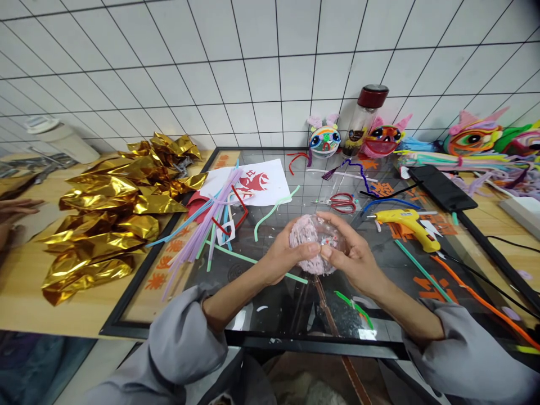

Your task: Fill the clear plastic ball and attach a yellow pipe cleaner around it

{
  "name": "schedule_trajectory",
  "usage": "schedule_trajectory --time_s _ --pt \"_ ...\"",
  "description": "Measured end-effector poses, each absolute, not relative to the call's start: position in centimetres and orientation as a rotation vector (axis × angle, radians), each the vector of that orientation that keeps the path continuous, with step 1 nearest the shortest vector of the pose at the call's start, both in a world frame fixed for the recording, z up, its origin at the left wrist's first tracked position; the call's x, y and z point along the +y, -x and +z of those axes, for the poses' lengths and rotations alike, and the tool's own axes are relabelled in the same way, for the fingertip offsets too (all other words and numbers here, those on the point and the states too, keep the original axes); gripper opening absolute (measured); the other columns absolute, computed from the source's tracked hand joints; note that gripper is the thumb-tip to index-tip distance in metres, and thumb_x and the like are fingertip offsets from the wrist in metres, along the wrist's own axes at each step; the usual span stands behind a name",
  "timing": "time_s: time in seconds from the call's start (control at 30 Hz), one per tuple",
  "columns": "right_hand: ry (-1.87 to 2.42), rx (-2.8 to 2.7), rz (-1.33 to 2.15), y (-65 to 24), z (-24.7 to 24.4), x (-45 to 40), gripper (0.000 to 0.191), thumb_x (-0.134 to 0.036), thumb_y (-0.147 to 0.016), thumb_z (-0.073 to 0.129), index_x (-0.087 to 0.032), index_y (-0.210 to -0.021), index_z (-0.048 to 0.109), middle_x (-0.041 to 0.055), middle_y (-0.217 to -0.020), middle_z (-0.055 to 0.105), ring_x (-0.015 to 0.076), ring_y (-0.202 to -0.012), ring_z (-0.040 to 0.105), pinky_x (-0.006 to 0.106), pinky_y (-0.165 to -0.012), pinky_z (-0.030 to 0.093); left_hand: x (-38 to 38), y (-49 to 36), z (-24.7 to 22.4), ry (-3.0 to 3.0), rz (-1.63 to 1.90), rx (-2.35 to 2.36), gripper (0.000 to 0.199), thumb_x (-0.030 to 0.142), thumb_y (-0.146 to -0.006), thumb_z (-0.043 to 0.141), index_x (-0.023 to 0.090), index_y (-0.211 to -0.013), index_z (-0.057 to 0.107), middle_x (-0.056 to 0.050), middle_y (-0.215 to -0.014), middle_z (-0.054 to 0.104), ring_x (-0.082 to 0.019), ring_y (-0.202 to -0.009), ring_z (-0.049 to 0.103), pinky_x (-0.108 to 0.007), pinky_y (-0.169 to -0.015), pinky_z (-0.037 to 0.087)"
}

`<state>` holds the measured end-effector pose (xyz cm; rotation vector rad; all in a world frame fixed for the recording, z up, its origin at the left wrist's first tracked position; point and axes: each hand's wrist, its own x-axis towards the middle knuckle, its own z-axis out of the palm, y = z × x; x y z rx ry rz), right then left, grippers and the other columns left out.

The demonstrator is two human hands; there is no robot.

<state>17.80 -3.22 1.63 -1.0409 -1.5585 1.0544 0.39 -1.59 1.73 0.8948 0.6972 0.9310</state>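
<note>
Over the glass-topped table (261, 309) I hold a clear plastic ball (304, 233), its left half covered in pale pink fuzzy pipe cleaner. My left hand (282, 254) is closed round the pink side. Round the see-through side, my right hand (354, 250) is closed too. Both thumbs press side by side on the front of the ball, where the two halves meet. Small red and white bits show through the clear half. A bright green pipe cleaner (354, 309) lies on the glass just below my right hand.
Red-handled scissors (342, 202) and a yellow glue gun (407, 225) lie beyond and to the right. Lilac pipe cleaners (202, 233) and crumpled gold foil (113, 208) are at left. Decorated animal heads (324, 140) and a bottle (360, 124) stand by the wall. Another person's hand (19, 208) shows far left.
</note>
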Motion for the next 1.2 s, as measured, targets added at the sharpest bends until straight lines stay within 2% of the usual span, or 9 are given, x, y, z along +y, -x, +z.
schedule_trajectory --time_s 0.17,0.3,0.37,0.47,0.63,0.83,1.03,1.2 --pt "1.085 -1.634 1.121 -18.16 1.48 -3.17 0.059 -0.051 -0.091 0.062 -0.032 -0.145 0.049 0.0054 -0.148 0.052 0.0276 -0.136 0.048 0.049 -0.119 0.034 -1.56 -0.23 1.57 -0.864 0.931 0.757 0.087 0.052 -0.058 0.091 0.018 -0.128 0.051 -0.013 -0.126 0.064 -0.028 -0.114 0.062 -0.035 -0.09 0.051" --pt "1.058 -1.562 1.249 -18.24 0.9 -3.27 0.063 -0.058 -0.094 0.053 -0.035 -0.151 0.041 0.0035 -0.157 0.043 0.0265 -0.147 0.037 0.049 -0.122 0.031 -1.57 -0.1 1.42 -0.819 0.94 0.801 0.082 0.052 -0.062 0.089 0.022 -0.128 0.051 -0.01 -0.127 0.063 -0.025 -0.11 0.063 -0.034 -0.088 0.052" --pt "1.048 -1.534 1.294 -18.18 0.84 -3.3 0.066 -0.058 -0.092 0.057 -0.035 -0.152 0.039 0.0036 -0.158 0.042 0.0266 -0.149 0.035 0.049 -0.122 0.032 -1.57 -0.1 1.38 -0.81 0.943 0.806 0.081 0.052 -0.064 0.088 0.022 -0.128 0.051 -0.01 -0.124 0.065 -0.025 -0.108 0.065 -0.034 -0.086 0.052" --pt "1.05 -1.5 1.335 -17.99 1.12 -3.16 0.071 -0.054 -0.087 0.067 -0.033 -0.149 0.041 0.0047 -0.156 0.044 0.0274 -0.145 0.042 0.049 -0.12 0.034 -1.54 -0.15 1.36 -0.792 0.94 0.792 0.078 0.052 -0.065 0.087 0.021 -0.127 0.053 -0.009 -0.119 0.068 -0.025 -0.105 0.066 -0.034 -0.083 0.052" --pt "1.031 -1.458 1.295 -17.88 1.55 -2.67 0.063 -0.05 -0.082 0.073 -0.03 -0.139 0.054 0.0055 -0.143 0.058 0.0272 -0.131 0.056 0.048 -0.114 0.042 -1.56 -0.18 1.5 -0.784 0.882 0.756 0.073 0.054 -0.066 0.085 0.022 -0.124 0.055 -0.007 -0.113 0.07 -0.022 -0.094 0.068 -0.031 -0.076 0.053" --pt "1.058 -1.524 1.171 -18.1 1.53 -2.58 0.063 -0.049 -0.08 0.074 -0.029 -0.137 0.057 0.0068 -0.142 0.06 0.0298 -0.133 0.055 0.05 -0.115 0.04 -1.61 -0.08 1.5 -0.797 0.869 0.758 0.072 0.054 -0.068 0.084 0.021 -0.125 0.055 -0.008 -0.113 0.07 -0.023 -0.096 0.068 -0.033 -0.078 0.053" --pt "1.061 -1.555 1.127 -18.01 1.49 -2.82 0.058 -0.044 -0.083 0.072 -0.031 -0.138 0.057 0.0053 -0.143 0.059 0.0282 -0.133 0.054 0.049 -0.116 0.039 -1.56 -0.1 1.26 -0.798 0.885 0.752 0.072 0.054 -0.067 0.085 0.021 -0.124 0.056 -0.007 -0.11 0.071 -0.024 -0.098 0.068 -0.035 -0.084 0.053" --pt "1.038 -1.543 1.138 -18.0 1.63 -2.85 0.056 -0.043 -0.083 0.072 -0.031 -0.136 0.059 0.0052 -0.139 0.061 0.028 -0.129 0.056 0.047 -0.114 0.041 -1.57 0.0 1.42 -0.799 0.862 0.759 0.071 0.054 -0.068 0.084 0.023 -0.125 0.056 -0.01 -0.121 0.068 -0.027 -0.104 0.067 -0.035 -0.08 0.053"
